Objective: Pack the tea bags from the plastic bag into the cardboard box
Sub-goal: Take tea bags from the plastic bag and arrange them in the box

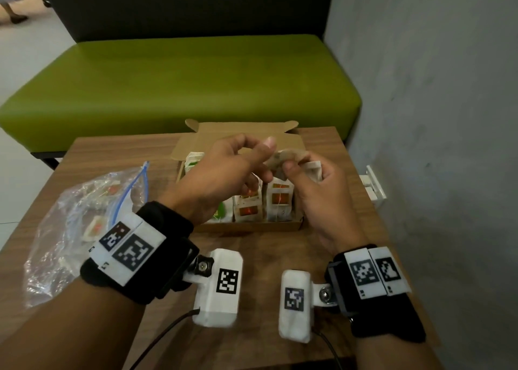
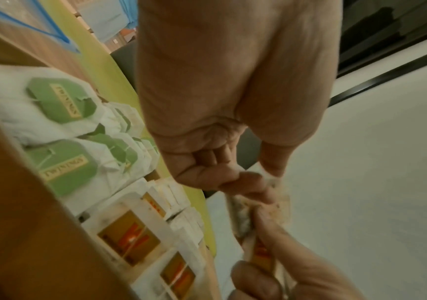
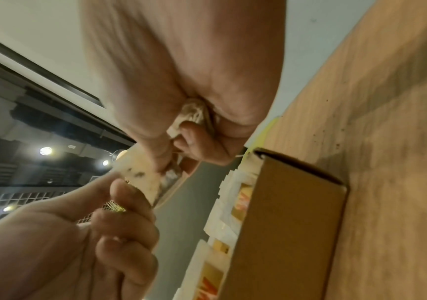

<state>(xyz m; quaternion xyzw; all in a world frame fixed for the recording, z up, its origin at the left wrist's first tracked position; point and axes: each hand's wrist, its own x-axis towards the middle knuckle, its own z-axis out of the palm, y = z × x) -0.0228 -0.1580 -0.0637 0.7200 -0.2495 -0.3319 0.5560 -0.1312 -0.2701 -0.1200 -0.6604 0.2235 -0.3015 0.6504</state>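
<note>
left hand (image 1: pixel 224 170): raised over the cardboard box; thumb and forefinger are pinched on one end of a loose tea bag (image 1: pixel 283 158), other fingers curled under.
right hand (image 1: pixel 316 201): at 3 o'clock of the left hand, also over the box; the tea bag's other end is pinched by thumb and fingers, and a second paper sachet (image 1: pixel 314 170) is clamped in the curled fingers.
tea bag, wrist views: seen stretched between both hands (image 2: pixel 261 205) (image 3: pixel 145 178); an orange tag is partly hidden by the right fingers.
cardboard box (image 1: pixel 249 225): open, lid flap stood up at 12 o'clock; placed mid-table.
packed tea bags: stood upright in rows inside the box; orange-label ones (image 1: pixel 280 198) toward 3 o'clock, green-label ones (image 2: pixel 61 99) toward 9 o'clock.
plastic bag (image 1: pixel 73 218): clear zip bag with blue seal, laid on the table at 9 o'clock of the box, apart from it; a few tea bags are seen inside.
table (image 1: pixel 266 252): wood-grain top.
bench (image 1: pixel 179 89): green cushion, at 12 o'clock beyond the table.
wall (image 1: pixel 434 117): grey, at 3 o'clock.
</note>
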